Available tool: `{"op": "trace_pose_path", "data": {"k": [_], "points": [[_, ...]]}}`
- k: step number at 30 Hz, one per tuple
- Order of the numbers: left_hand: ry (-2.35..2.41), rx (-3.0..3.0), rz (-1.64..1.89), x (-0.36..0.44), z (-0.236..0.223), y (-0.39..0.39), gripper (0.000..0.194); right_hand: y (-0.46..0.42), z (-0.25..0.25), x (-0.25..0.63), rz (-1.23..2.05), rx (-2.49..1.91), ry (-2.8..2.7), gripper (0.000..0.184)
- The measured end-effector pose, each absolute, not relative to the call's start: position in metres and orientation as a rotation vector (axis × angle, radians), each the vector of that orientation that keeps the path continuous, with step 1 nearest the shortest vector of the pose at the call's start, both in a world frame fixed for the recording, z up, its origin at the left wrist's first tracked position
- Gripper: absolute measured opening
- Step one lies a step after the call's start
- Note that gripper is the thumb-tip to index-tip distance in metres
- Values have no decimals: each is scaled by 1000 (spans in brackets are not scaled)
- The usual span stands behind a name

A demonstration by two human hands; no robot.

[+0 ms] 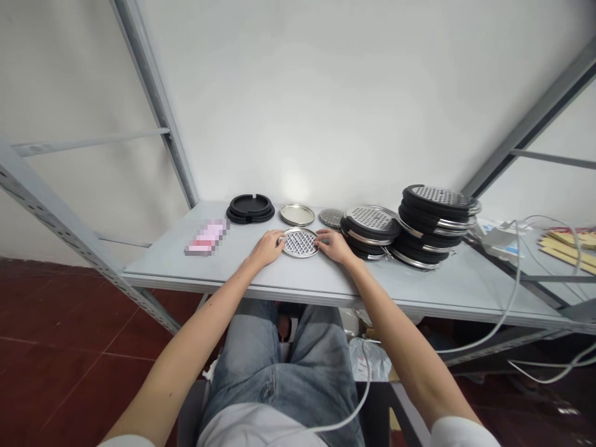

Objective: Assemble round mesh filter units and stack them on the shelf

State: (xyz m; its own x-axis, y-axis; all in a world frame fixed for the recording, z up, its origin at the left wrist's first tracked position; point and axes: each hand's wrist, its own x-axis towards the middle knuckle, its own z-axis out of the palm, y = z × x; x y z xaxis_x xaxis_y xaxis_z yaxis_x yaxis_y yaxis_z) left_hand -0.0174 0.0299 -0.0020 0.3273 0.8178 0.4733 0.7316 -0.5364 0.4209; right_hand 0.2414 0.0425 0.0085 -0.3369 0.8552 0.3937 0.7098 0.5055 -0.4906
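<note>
A round silver metal disc with a grater-like lattice face and a raised rim [300,243] lies flat on the grey table in front of me. My left hand [267,248] grips its left edge, fingers closed around the rim. On the opposite edge, the thumb and fingers of my right hand [334,245] pinch the rim. Just behind it are plain shallow metal rounds [297,215], stacked. A smaller perforated disc [331,217] lies behind my right hand. To the left of the metal rounds sit stacked black rings with a notch [250,208].
To the right stand a lower stack [371,231] and a taller stack [433,223] of black-ringed perforated metal discs. A blurred pink item [207,238] lies at left. Grey shelf posts [156,102] frame the table. A white cable [510,298] hangs over the front edge at right.
</note>
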Motion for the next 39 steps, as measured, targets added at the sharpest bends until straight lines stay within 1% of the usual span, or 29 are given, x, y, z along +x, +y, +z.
{"op": "trace_pose_path", "data": {"k": [5,7,11,17,24,32,39], "points": [[1553,2470,815,-14,6,40,44,41,9,241,313,-1241,-2147,14],[1572,2478,746,-10,13,46,48,42,7,241,320,-1232,-2139,13],[1510,2554,676,-3,20,61,46,43,5,239,339,-1229,-2128,14],[1409,2598,606,0,15,73,46,43,3,238,372,-1157,-2114,14],[1528,2557,497,6,23,67,56,47,-3,238,401,-1105,-2079,12],[1570,2566,407,11,28,63,53,47,-7,237,395,-1090,-2062,11],[1603,2541,358,15,31,63,56,44,-8,235,348,-1094,-2035,13]]}}
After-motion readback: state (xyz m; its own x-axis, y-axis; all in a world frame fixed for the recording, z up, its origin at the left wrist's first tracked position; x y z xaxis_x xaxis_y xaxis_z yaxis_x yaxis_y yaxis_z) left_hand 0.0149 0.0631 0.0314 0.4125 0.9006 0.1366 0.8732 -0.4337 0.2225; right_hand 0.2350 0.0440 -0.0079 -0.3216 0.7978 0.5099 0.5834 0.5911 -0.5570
